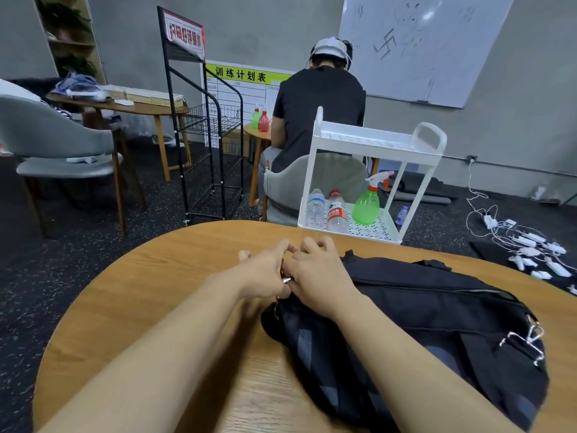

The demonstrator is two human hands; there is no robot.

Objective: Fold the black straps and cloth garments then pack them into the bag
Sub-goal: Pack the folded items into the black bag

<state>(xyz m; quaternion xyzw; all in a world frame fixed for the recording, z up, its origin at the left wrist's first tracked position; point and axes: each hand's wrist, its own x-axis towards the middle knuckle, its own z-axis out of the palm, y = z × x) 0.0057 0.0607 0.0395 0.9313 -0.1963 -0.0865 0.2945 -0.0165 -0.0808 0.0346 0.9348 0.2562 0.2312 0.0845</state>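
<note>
One black bag (pixel 421 314) lies on the right half of the counter (pixel 150 292), its left end near the middle. I see both hands meet there: my left hand (pixel 265 273) pinches a small metal fitting (pixel 286 279), my right hand (pixel 315 276) curls onto the fabric. If that pinch slips, I judge the bag may slide rightward, towards the counter's edge.

Black bag (pixel 437 314) lies on the wooden table (pixel 156 292), toward its right edge. Left hand (pixel 265 273) and right hand (pixel 315 273) meet at the bag's left end, fingers curled on a small metal fitting (pixel 286 279).
</note>
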